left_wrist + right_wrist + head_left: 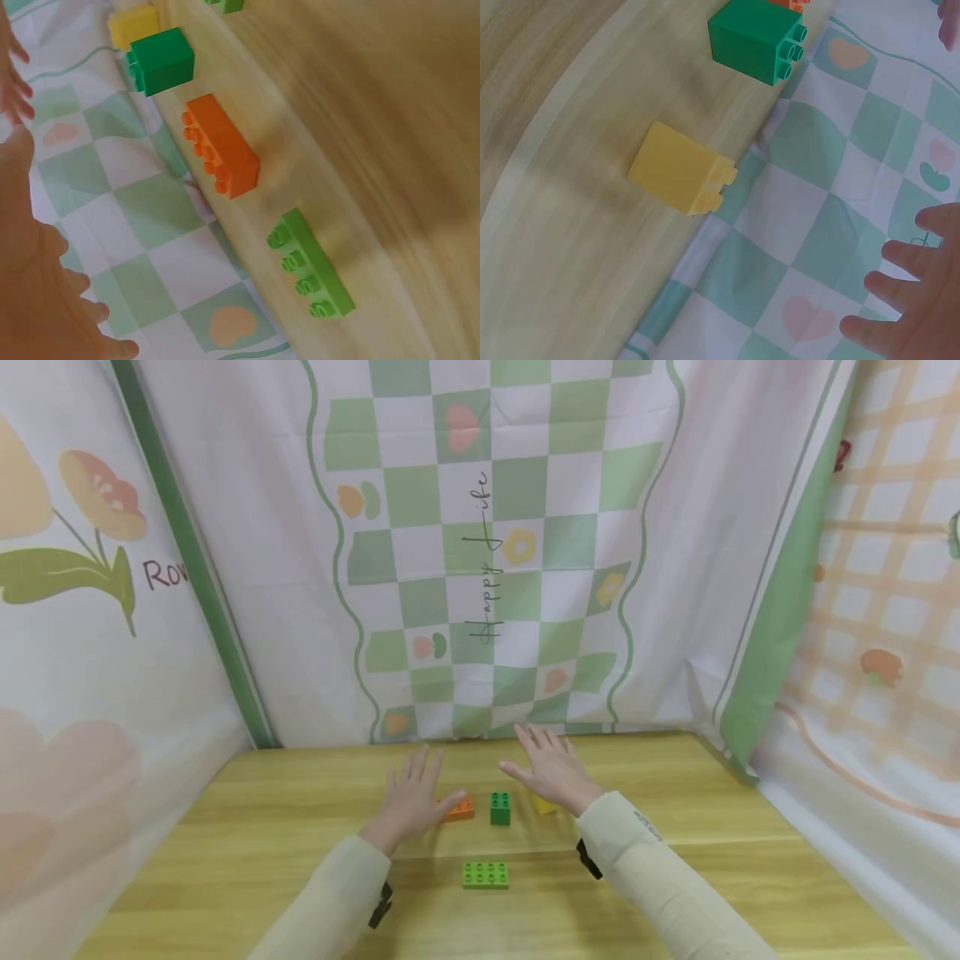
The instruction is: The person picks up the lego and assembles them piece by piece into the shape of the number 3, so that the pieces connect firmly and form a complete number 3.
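My left hand (411,804) is held over the table with its fingers spread, overlapping the left end of an orange brick (459,810). In the left wrist view a light green brick (311,262) lies beside the orange one; the hand hides it in the head view. My right hand (557,774), fingers also apart, partly covers a yellow brick (544,805). Between the hands stands a dark green brick (500,808). Closer to me lies another light green brick (485,876), studs up. Neither hand holds anything.
The bricks rest on a wood-grain table (645,893). A green-checked cloth (517,610) hangs behind its far edge, with a patterned cloth on the left side (67,693) and a plaid one on the right (885,610).
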The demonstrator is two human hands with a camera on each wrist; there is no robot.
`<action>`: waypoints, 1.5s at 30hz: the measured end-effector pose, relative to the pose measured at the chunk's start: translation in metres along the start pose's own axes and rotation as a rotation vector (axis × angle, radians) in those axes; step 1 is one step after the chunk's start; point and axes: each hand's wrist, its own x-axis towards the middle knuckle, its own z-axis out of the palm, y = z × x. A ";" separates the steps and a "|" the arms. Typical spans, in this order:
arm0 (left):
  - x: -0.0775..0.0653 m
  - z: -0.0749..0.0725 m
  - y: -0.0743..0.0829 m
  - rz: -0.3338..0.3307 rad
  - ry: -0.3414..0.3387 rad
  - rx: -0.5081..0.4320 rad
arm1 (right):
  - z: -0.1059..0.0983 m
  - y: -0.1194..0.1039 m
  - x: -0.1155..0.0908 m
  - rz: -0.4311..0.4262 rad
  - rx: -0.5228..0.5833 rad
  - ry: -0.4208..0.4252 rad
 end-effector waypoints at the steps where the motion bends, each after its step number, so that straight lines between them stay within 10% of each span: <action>1: -0.001 0.001 0.000 0.004 -0.002 0.007 | 0.000 0.000 0.000 -0.004 0.003 0.002; 45: -0.039 0.045 -0.010 0.194 -0.119 -0.019 | 0.024 0.042 -0.010 0.034 0.268 -0.052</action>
